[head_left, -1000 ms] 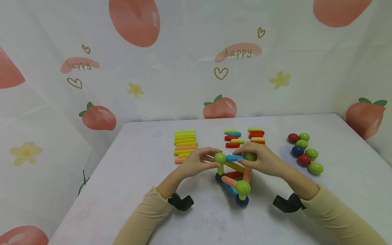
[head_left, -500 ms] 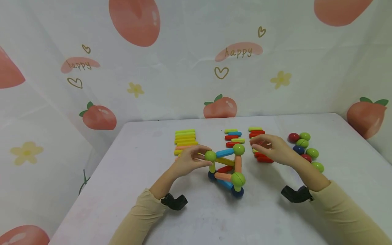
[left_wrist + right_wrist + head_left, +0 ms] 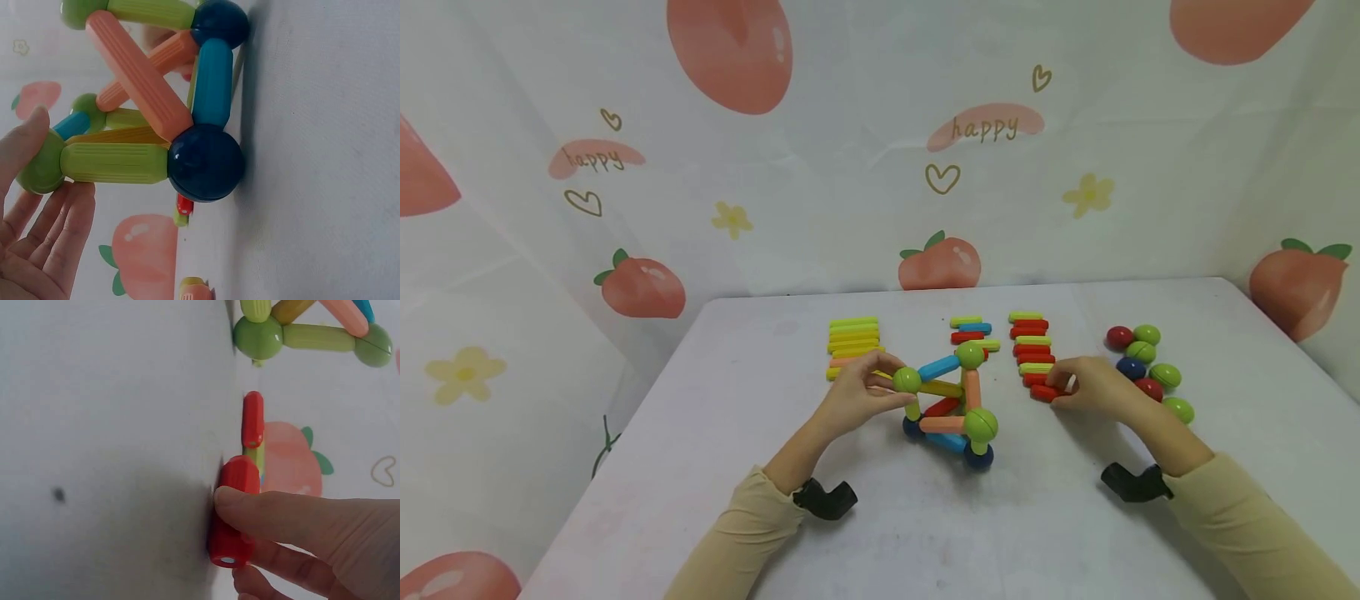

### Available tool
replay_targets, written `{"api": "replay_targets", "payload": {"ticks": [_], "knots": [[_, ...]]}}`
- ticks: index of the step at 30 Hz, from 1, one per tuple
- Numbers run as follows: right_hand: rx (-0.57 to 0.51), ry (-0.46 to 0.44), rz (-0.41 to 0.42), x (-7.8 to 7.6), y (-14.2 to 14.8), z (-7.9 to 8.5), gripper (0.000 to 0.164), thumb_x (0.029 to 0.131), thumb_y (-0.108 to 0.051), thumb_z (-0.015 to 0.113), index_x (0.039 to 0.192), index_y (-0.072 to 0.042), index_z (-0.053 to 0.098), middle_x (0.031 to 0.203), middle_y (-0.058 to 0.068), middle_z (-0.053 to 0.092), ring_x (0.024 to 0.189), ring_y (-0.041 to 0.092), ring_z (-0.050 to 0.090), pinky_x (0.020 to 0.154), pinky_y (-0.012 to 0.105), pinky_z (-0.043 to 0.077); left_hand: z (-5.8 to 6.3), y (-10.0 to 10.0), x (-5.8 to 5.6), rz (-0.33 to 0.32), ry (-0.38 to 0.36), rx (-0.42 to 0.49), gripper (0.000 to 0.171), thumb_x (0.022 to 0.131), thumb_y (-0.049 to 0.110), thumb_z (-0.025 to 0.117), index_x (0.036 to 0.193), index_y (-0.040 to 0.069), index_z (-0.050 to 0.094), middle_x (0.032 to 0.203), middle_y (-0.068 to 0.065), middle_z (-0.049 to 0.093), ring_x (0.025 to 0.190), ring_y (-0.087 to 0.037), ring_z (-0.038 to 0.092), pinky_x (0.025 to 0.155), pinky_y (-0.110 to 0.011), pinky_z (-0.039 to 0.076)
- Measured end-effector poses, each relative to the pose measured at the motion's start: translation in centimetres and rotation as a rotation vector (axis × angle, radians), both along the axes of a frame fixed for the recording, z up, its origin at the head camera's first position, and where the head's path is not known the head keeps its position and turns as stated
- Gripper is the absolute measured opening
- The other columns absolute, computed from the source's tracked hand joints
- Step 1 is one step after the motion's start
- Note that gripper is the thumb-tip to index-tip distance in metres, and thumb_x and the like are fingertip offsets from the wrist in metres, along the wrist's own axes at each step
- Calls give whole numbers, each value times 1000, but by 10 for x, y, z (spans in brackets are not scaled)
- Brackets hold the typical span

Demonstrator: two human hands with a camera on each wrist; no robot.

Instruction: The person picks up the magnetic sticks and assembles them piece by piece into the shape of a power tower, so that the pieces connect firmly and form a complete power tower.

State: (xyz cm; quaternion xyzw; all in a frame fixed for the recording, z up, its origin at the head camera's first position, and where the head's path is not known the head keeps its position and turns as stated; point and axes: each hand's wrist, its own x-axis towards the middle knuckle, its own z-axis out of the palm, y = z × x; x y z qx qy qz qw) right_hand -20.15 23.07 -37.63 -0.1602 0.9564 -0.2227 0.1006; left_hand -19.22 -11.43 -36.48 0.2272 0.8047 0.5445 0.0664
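A frame of magnetic rods and balls [image 3: 943, 425] stands on the table, with green balls on top and dark blue balls [image 3: 206, 162] among those at its foot. My left hand [image 3: 861, 396] pinches the green ball [image 3: 44, 165] at its upper left corner between thumb and fingers. To the right of the frame, my right hand [image 3: 1093, 387] has its thumb and fingers about a short red rod [image 3: 237, 475], the nearest one in the right column. That rod still lies against the tabletop. Part of it is hidden by the thumb.
Long yellow, green and salmon rods [image 3: 853, 336] lie in a column behind the left hand. Short rods [image 3: 967, 337] form another column behind the frame. Several loose balls [image 3: 1141, 352] lie at the right, close beyond the right hand. A printed cloth [image 3: 820, 167] hangs behind the table.
My right hand has left the frame's far green ball and moved right, down to the red rod. The frame has shifted left and turned somewhat, with my left hand staying on its corner ball.
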Motion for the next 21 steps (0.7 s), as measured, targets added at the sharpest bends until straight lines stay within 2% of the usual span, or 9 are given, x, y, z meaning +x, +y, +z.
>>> {"api": "replay_targets", "payload": {"ticks": [4,7,10,14,17,21], "knots": [[8,-11,2,4,-3,2,24,78,-15,73,95,-2,65,83,5,63,74,15,52,65,27,49,1,1,1,-3,0,9,36,78,10,74,108,0,55,109,-18,60,87,-21,66,79,-25,56],[-37,3,6,7,-9,9,26,80,-18,71,99,-2,65,86,6,65,76,15,54,66,26,51,1,2,1,4,-4,-2,36,78,11,74,106,2,54,108,-15,60,86,-17,65,78,-23,56],[-129,14,30,12,-17,18,29,83,-21,69,105,-3,65,89,5,66,79,14,55,65,23,51,1,3,1,0,-3,-3,36,78,11,75,105,2,54,106,-15,59,85,-15,65,77,-23,56],[-309,22,105,22,-30,30,32,87,-22,66,112,-3,60,88,4,68,77,13,61,66,17,51,0,7,2,-22,4,-3,37,76,10,76,104,2,53,105,-15,58,86,-17,65,76,-24,57],[-436,32,162,27,-37,36,31,89,-15,63,115,-1,54,85,6,69,73,13,63,68,18,53,0,10,4,-35,-8,-12,38,76,12,76,104,3,52,105,-14,57,87,-18,65,75,-24,57],[-526,19,184,29,-43,39,32,91,-10,59,119,1,48,83,11,68,68,16,63,67,21,54,1,14,7,-48,-22,-28,39,75,14,77,103,4,52,105,-14,57,87,-18,64,75,-23,57]]}}
